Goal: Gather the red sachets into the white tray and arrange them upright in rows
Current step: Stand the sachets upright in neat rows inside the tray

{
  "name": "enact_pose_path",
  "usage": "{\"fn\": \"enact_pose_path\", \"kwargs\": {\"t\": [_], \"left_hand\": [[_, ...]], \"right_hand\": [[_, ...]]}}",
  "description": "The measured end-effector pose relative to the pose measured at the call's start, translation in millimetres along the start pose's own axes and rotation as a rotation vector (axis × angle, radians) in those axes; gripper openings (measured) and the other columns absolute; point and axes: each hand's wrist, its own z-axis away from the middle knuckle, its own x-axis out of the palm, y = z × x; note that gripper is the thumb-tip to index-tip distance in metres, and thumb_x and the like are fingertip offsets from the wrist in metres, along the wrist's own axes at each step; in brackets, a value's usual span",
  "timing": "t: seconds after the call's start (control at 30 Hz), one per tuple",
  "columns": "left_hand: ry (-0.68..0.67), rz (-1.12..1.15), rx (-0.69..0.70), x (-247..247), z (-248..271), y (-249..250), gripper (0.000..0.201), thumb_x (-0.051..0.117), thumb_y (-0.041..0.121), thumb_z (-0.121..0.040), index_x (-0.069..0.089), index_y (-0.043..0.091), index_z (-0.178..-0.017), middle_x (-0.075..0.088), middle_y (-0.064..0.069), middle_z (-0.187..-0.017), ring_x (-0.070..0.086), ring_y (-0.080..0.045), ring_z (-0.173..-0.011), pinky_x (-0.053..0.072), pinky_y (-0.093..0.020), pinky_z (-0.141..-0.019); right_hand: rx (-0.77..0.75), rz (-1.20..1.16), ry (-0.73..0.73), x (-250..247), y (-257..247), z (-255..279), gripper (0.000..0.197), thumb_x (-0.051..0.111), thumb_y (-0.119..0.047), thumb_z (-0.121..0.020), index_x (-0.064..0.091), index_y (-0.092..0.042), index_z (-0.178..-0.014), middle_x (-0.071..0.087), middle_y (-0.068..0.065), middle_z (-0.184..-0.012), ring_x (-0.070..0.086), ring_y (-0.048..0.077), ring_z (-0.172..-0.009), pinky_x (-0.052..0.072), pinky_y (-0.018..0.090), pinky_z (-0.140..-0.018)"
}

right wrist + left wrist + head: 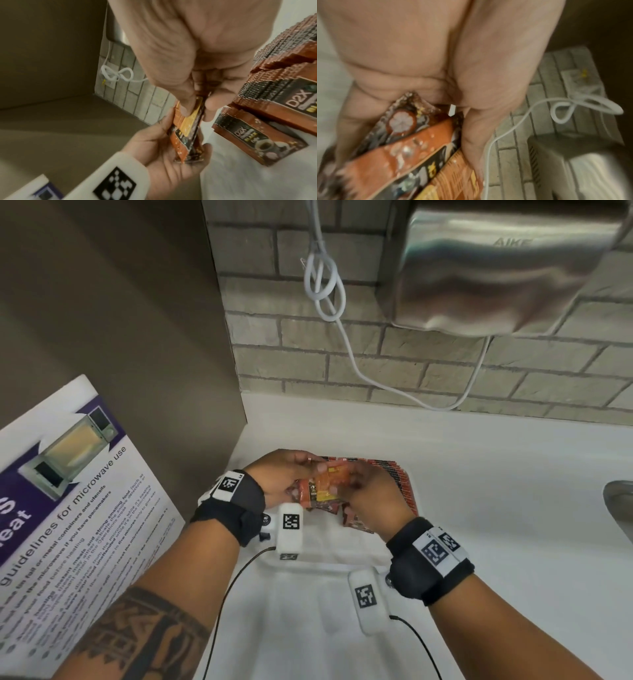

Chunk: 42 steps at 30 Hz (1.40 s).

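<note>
Both hands meet over the far end of the white tray (308, 587) and hold one small bundle of red-orange sachets (323, 489). My left hand (301, 474) cups the bundle from the left and below; its palm fills the left wrist view, with the sachets (412, 148) fanned against it. My right hand (363, 484) pinches the bundle's top edge (190, 121) between thumb and fingers. A long row of sachets (402, 484) stands upright on the tray's right side, and more sachets (257, 139) lean in front of the row (283, 83).
A steel hand dryer (507, 268) hangs on the brick wall, with a knotted white cable (322, 285) looping down to the counter. A microwave poster (68, 508) leans on the brown panel at left. A metal sink edge (616, 501) shows at right.
</note>
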Motion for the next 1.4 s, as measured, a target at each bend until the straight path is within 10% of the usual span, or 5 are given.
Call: {"fn": "enact_pose_path", "kwargs": {"t": [0.6,0.73,0.9,1.1,1.4], "left_hand": [[0.255,0.195,0.004,13.0,-10.5,-8.8,0.017,0.06,0.022,-0.1,0.068,0.01,-0.11,0.071,-0.016,-0.104,0.07,-0.03,-0.088,0.06,-0.056,-0.079],[0.156,0.174,0.019,17.8,-7.3,-4.8,0.023,0.061,0.024,-0.1,0.068,0.007,-0.114,0.072,-0.015,-0.1,0.071,-0.027,-0.08,0.063,-0.044,-0.062],[0.132,0.087,0.13,18.9,-8.3,-7.6,0.02,0.065,0.023,-0.097,0.068,0.009,-0.111,0.072,-0.01,-0.089,0.07,-0.023,-0.072,0.059,-0.035,-0.059],[0.257,0.038,0.243,25.3,-15.1,-12.9,0.01,0.066,0.02,-0.097,0.069,0.013,-0.103,0.072,-0.011,-0.095,0.069,-0.022,-0.078,0.056,-0.034,-0.064],[0.179,-0.441,0.365,12.9,-11.4,0.1,0.008,0.075,0.022,-0.09,0.074,0.024,-0.098,0.074,-0.003,-0.094,0.071,-0.016,-0.083,0.057,-0.026,-0.072]], "right_hand": [[-0.222,-0.069,0.188,-28.6,-2.7,-4.4,0.014,0.071,-0.014,-0.088,0.066,-0.027,-0.087,0.072,-0.011,-0.089,0.069,0.01,-0.088,0.056,0.039,-0.086],[-0.364,0.03,0.161,-25.8,0.2,-2.2,0.03,0.066,-0.001,-0.089,0.075,-0.029,-0.082,0.056,-0.01,-0.108,0.059,-0.004,-0.098,0.048,0.013,-0.084],[-0.259,0.1,0.201,-25.8,11.0,-8.3,0.037,0.057,-0.002,-0.091,0.072,-0.035,-0.082,0.062,-0.015,-0.099,0.063,0.001,-0.091,0.054,0.022,-0.08],[-0.001,-0.451,0.12,-21.4,4.9,-7.9,0.016,0.057,-0.026,-0.101,0.062,-0.015,-0.111,0.07,0.004,-0.086,0.067,0.017,-0.074,0.056,0.029,-0.066],[-0.117,0.284,-0.123,-43.3,-0.7,-22.7,0.039,0.081,-0.02,-0.074,0.064,-0.036,-0.105,0.071,-0.01,-0.091,0.069,0.014,-0.086,0.055,0.04,-0.085]]}}
